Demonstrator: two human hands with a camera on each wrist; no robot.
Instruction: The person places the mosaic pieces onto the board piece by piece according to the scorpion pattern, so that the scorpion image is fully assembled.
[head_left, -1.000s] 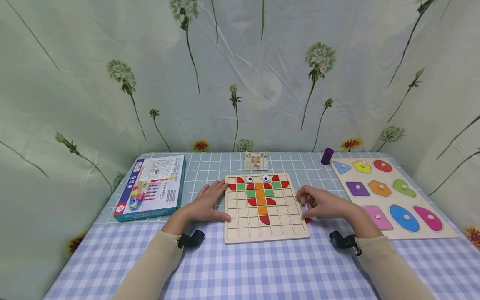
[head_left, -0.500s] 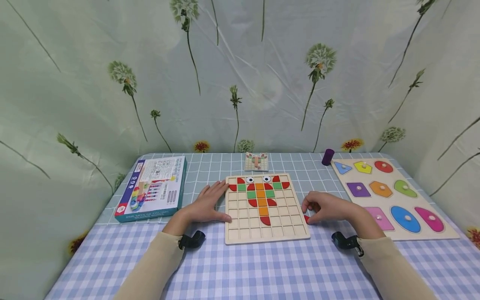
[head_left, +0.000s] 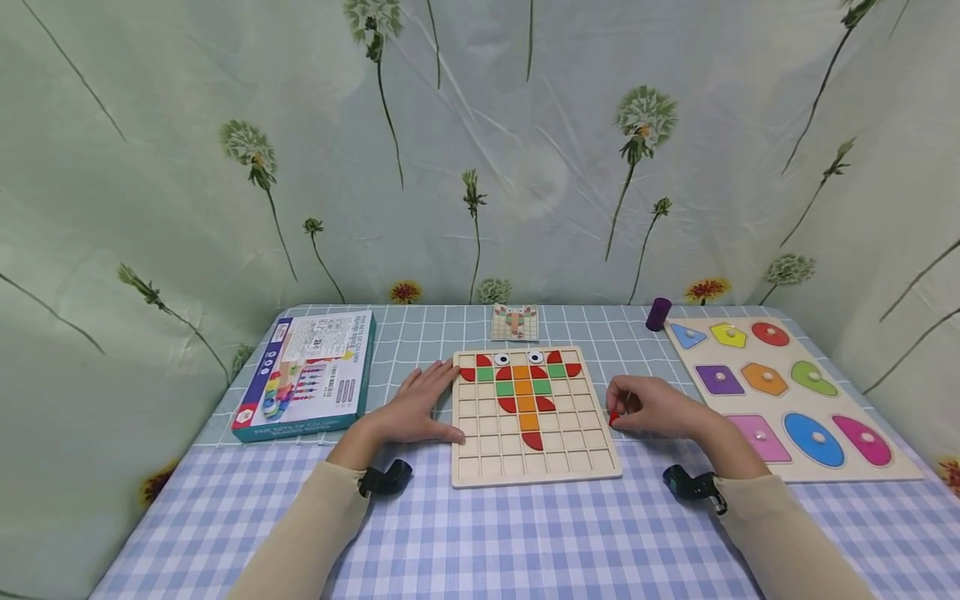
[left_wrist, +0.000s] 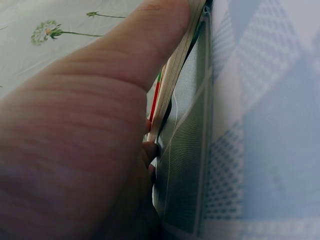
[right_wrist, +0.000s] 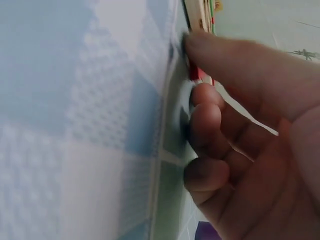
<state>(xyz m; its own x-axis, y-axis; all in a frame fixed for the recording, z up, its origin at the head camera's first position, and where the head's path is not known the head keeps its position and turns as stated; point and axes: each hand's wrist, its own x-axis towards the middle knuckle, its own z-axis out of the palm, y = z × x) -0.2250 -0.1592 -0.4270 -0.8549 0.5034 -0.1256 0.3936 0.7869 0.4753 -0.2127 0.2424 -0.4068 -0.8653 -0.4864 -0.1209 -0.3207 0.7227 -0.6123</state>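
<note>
A wooden grid board point(head_left: 491, 471) lies on the table, its upper cells filled with red, green and orange pieces and two eye pieces. My left hand point(head_left: 420, 406) rests at the board's left side, fingers extended, with the thumb point(left_wrist: 160, 30) at the edge. Just off the right edge, my right hand point(head_left: 654, 407) pinches a small red piece point(head_left: 614, 419) between thumb and finger. In the right wrist view that red piece point(right_wrist: 193, 72) shows below the thumb tip, and the other fingers are curled. Most of the piece is hidden by the fingers.
A small picture card point(head_left: 515, 323) with a similar pattern lies behind the board. At the left is a boxed toy point(head_left: 307, 375). To the right lie a knobbed shape puzzle point(head_left: 765, 400) and a purple cylinder point(head_left: 658, 314). A checked cloth point(head_left: 525, 542) covers the table.
My right hand has drawn its fingers together around the red piece, which was lying beside the board's right edge, and tilted it up. My left hand has stayed in place.
</note>
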